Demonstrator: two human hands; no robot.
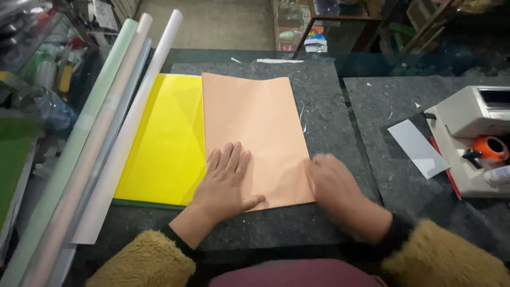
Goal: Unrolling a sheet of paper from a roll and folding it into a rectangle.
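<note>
A peach-coloured sheet of paper (255, 125) lies folded on the dark stone counter (324, 101), overlapping a bright yellow sheet (167, 143) to its left. My left hand (226, 183) rests flat on the peach sheet's near left part, fingers spread, palm down. At the sheet's near right edge, my right hand (332, 183) presses down; it is blurred by motion. Neither hand grips anything. Both wrists come out of fuzzy tan sleeves.
Several long paper rolls (114, 125) lie diagonally along the left of the counter. A white machine (473, 114) with an orange tape roll (491, 149) stands at the right, a white card (419, 148) beside it. Cluttered shelves fill the far left.
</note>
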